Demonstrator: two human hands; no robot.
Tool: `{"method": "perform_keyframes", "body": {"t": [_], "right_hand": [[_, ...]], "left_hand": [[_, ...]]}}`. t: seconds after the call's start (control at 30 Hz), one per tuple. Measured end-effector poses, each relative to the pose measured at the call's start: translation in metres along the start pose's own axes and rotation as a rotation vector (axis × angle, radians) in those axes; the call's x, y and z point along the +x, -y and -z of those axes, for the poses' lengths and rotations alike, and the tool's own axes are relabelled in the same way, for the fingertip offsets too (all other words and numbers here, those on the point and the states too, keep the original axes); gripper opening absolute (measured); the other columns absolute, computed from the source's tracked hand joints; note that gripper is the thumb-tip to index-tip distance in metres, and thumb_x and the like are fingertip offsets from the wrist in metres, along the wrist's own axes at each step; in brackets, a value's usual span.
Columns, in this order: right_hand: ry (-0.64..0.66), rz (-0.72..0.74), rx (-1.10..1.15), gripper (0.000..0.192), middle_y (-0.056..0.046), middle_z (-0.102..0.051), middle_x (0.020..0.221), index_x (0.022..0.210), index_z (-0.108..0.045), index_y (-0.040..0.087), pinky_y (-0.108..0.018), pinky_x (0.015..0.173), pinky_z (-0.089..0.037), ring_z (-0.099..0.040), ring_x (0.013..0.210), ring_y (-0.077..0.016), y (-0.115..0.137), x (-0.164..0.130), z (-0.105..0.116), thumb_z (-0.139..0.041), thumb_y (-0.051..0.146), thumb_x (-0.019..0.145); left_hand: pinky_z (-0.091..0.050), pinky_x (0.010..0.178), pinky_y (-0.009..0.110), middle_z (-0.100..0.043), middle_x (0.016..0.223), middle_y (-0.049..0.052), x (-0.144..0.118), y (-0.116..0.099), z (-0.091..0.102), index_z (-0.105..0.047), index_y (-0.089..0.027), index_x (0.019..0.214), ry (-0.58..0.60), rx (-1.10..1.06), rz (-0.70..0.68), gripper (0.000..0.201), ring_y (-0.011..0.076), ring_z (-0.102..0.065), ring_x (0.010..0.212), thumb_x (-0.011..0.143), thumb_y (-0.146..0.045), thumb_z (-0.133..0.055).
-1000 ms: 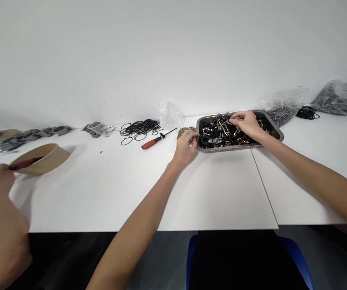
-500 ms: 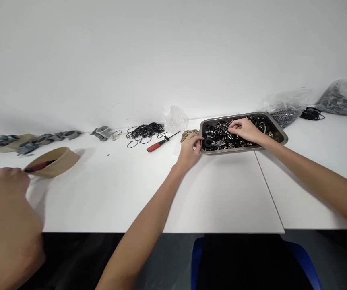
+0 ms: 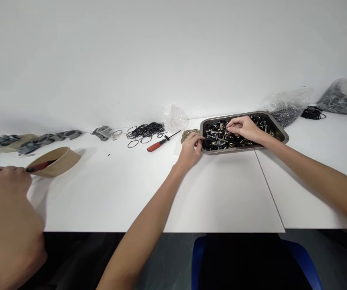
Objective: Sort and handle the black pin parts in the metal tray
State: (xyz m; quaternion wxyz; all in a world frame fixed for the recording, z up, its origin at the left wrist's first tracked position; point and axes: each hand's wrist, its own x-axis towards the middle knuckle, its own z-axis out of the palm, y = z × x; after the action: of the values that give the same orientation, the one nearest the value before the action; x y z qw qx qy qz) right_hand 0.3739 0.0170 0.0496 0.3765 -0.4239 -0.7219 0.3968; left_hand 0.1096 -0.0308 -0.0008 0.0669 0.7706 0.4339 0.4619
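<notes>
A shallow metal tray (image 3: 242, 149) holds a heap of small black, silver and brass-coloured parts (image 3: 222, 139). My left hand (image 3: 191, 149) is at its left end, fingers curled against the rim. Over the middle of the heap is my right hand (image 3: 243, 129), thumb and fingertips pinched together low among the parts. Whatever lies between those fingertips is too small to make out. Left of the tray, partly behind my left hand, is a pile of small brass-coloured pieces (image 3: 188, 133).
A red-handled screwdriver (image 3: 155, 146) lies beside black rubber rings (image 3: 146, 131). Clear plastic bags (image 3: 175, 117) stand along the wall, with filled bags (image 3: 344, 96) at right. At left, another person's hand (image 3: 7, 181) is by a tan curved band (image 3: 54, 171). Grey clips (image 3: 102, 133) lie behind.
My right hand has shifted very slightly left, and parts in the tray's left half lie differently. My left hand stays at the rim.
</notes>
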Motion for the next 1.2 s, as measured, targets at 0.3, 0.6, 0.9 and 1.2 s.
{"method": "perform_keyframes", "body": {"t": [0.3,0.6,0.9,1.2], "right_hand": [[0.101,0.012,0.079,0.021,-0.003,-0.065,0.073,0.084,-0.072,0.019,-0.029,0.057,-0.043,-0.049,0.058,-0.0116,-0.001,0.001,0.001,-0.082,0.036,0.078],[0.224,0.048,-0.005,0.024,-0.005,-0.069,0.077,0.083,-0.075,0.018,-0.032,0.058,-0.043,-0.05,0.056,-0.0119,0.0,0.001,-0.004,-0.08,0.041,0.078],[0.26,0.039,-0.036,0.019,-0.001,-0.061,0.062,0.079,-0.072,0.019,-0.032,0.057,-0.044,-0.05,0.051,-0.0118,0.004,-0.001,-0.005,-0.077,0.037,0.08],[0.238,0.048,-0.056,0.012,-0.004,-0.07,0.074,0.084,-0.077,0.018,-0.031,0.06,-0.05,-0.057,0.056,-0.0124,-0.003,0.003,-0.004,-0.075,0.029,0.08]], "left_hand": [[-0.056,0.087,0.038,-0.072,0.101,0.007,0.001,-0.01,0.003,-0.068,-0.021,0.108,-0.049,0.055,-0.047,0.018,0.02,-0.065,0.092,0.096,-0.022,-0.054],[-0.058,0.087,0.037,-0.073,0.106,0.008,-0.001,-0.026,0.002,-0.067,-0.022,0.113,0.046,0.033,-0.124,0.018,0.0209,-0.066,0.1,0.099,-0.031,-0.059],[-0.058,0.088,0.038,-0.072,0.1,0.007,0.0,-0.022,-0.001,-0.067,-0.022,0.101,0.057,0.023,-0.156,0.01,0.0207,-0.068,0.098,0.098,-0.022,-0.058],[-0.058,0.084,0.036,-0.071,0.094,0.005,-0.001,-0.016,-0.002,-0.065,-0.02,0.098,0.065,0.039,-0.132,0.009,0.019,-0.067,0.09,0.095,-0.015,-0.059]]}}
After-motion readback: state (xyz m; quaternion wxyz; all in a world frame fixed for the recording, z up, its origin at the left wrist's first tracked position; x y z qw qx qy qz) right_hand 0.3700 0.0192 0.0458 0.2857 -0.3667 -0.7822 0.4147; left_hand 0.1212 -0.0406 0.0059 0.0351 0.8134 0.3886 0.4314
